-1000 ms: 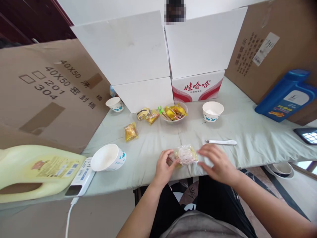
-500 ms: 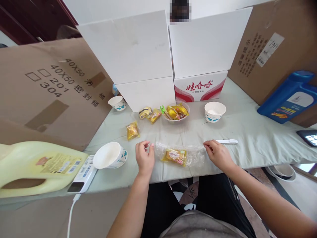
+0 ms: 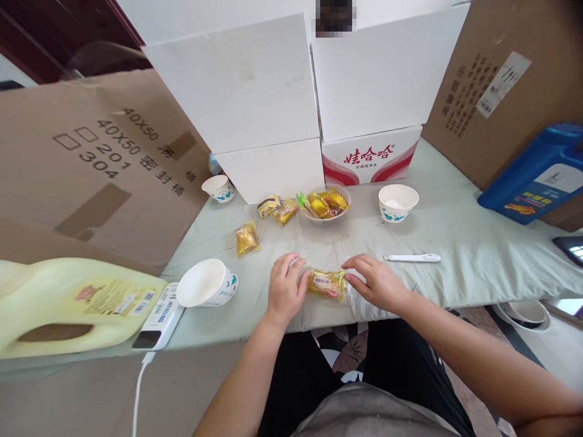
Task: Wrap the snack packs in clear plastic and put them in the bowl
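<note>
Pale green cloth covers the table (image 3: 455,243), which is walled in by cardboard sheets and white boxes along the upper half of the frame. At lower centre, near the table's front edge, a yellow snack packet (image 3: 325,284) lies inside a clear plastic bag (image 3: 304,271). The left hand (image 3: 286,290) rests against the bag's left end with fingers curled loosely over it, and the right hand (image 3: 376,283) presses its fingertips onto the right end; both touch the wrapping, though whether either actually pinches the film cannot be told. By the look of it, the step in hand is gathering or folding the bag around the packet, and the next move would call for a firm pinch on the loose film at each end while the packet stays flat.

Just right of the right hand lies a white pen-like tool (image 3: 412,258). Left of the hands stands a white paper bowl (image 3: 207,283); another loose packet (image 3: 246,237) lies above it, and a bowl of snacks (image 3: 326,204) sits at centre.
</note>
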`<act>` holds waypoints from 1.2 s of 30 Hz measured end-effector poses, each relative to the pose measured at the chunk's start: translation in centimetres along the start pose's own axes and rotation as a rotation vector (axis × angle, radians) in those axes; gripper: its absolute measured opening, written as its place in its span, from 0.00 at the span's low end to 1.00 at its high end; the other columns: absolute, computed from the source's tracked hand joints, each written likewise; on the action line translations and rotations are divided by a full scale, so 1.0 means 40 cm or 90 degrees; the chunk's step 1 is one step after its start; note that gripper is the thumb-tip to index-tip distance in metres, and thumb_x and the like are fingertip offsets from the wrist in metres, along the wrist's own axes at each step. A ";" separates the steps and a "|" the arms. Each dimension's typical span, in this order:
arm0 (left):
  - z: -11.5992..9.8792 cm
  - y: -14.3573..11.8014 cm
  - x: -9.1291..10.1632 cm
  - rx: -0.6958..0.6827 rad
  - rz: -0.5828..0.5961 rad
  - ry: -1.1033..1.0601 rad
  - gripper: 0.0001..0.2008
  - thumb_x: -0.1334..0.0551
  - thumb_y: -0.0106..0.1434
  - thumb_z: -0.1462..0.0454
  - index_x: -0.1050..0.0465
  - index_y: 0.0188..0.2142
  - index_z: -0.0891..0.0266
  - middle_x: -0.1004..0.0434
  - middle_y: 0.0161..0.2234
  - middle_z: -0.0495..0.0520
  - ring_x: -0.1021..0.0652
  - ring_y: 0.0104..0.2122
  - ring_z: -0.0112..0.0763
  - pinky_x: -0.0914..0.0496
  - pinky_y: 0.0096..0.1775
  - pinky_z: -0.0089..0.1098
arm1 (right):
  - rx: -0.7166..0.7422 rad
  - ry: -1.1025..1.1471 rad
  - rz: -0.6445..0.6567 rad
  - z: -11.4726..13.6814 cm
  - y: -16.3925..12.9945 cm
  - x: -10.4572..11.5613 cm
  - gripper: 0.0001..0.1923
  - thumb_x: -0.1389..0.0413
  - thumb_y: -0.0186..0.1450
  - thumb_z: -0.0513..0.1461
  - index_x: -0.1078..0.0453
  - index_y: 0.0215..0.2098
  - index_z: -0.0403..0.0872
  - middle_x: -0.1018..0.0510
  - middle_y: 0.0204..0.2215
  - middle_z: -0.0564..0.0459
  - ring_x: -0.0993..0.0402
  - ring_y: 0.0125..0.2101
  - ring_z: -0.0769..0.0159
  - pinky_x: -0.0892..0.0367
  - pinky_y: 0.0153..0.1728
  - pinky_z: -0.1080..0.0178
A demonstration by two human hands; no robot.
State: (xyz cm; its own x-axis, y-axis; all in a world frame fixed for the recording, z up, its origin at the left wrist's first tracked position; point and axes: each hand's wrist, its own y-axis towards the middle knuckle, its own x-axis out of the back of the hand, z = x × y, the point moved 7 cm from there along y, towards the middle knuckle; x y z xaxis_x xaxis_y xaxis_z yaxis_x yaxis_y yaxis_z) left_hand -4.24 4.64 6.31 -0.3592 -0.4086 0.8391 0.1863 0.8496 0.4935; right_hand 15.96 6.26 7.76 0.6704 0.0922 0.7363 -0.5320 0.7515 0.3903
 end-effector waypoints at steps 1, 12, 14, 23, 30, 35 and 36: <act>-0.006 0.002 -0.005 -0.021 0.024 -0.009 0.15 0.48 0.69 0.61 0.29 0.50 0.62 0.27 0.52 0.61 0.31 0.56 0.43 0.36 0.56 0.45 | -0.026 -0.009 0.046 -0.007 0.003 -0.022 0.17 0.53 0.70 0.47 0.32 0.49 0.45 0.23 0.44 0.43 0.27 0.47 0.57 0.30 0.47 0.54; -0.037 -0.068 0.054 -0.157 0.008 -0.012 0.09 0.45 0.66 0.70 0.26 0.37 0.60 0.22 0.44 0.55 0.27 0.52 0.39 0.35 0.55 0.45 | -0.032 -0.032 0.020 -0.047 -0.004 -0.008 0.15 0.55 0.70 0.40 0.30 0.48 0.47 0.23 0.45 0.44 0.29 0.48 0.58 0.32 0.50 0.52; -0.065 -0.096 0.068 -0.179 0.062 -0.030 0.09 0.45 0.65 0.70 0.26 0.36 0.61 0.23 0.46 0.57 0.27 0.52 0.41 0.33 0.53 0.43 | -0.005 -0.012 0.017 -0.024 -0.010 0.005 0.15 0.55 0.70 0.40 0.29 0.48 0.47 0.25 0.48 0.44 0.29 0.49 0.59 0.33 0.50 0.53; -0.112 -0.138 0.115 -0.118 0.334 -0.214 0.07 0.43 0.66 0.65 0.27 0.39 0.58 0.22 0.36 0.51 0.24 0.37 0.31 0.28 0.41 0.33 | -0.083 -0.074 0.334 0.031 -0.034 0.022 0.17 0.55 0.71 0.43 0.27 0.47 0.49 0.19 0.34 0.49 0.22 0.34 0.61 0.34 0.35 0.63; -0.116 -0.019 -0.018 -0.081 0.214 -0.130 0.18 0.37 0.61 0.64 0.30 0.51 0.57 0.28 0.52 0.58 0.29 0.52 0.45 0.33 0.54 0.49 | 0.008 -0.143 0.190 0.008 0.059 -0.113 0.19 0.52 0.67 0.33 0.32 0.55 0.41 0.27 0.53 0.40 0.33 0.54 0.57 0.37 0.53 0.56; -0.041 -0.038 -0.059 -0.008 0.259 -0.185 0.23 0.37 0.59 0.66 0.32 0.55 0.53 0.29 0.55 0.55 0.30 0.55 0.44 0.37 0.57 0.50 | -0.045 -0.256 0.128 -0.115 0.027 -0.157 0.23 0.53 0.70 0.41 0.37 0.62 0.44 0.38 0.63 0.43 0.47 0.63 0.51 0.48 0.61 0.48; -0.018 -0.034 -0.050 0.029 0.258 -0.242 0.21 0.38 0.60 0.66 0.31 0.53 0.53 0.27 0.53 0.55 0.28 0.53 0.42 0.36 0.57 0.48 | -0.046 -0.263 0.123 -0.123 0.020 -0.158 0.24 0.54 0.70 0.43 0.37 0.62 0.45 0.38 0.63 0.43 0.47 0.64 0.50 0.49 0.61 0.48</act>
State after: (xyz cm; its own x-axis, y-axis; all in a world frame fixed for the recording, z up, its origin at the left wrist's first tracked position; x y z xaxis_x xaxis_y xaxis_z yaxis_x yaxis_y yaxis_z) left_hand -3.13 4.06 4.11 -0.5729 0.0951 0.8141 0.3411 0.9308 0.1313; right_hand 13.83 9.50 0.71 0.2925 -0.0214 0.9560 -0.5801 0.7908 0.1952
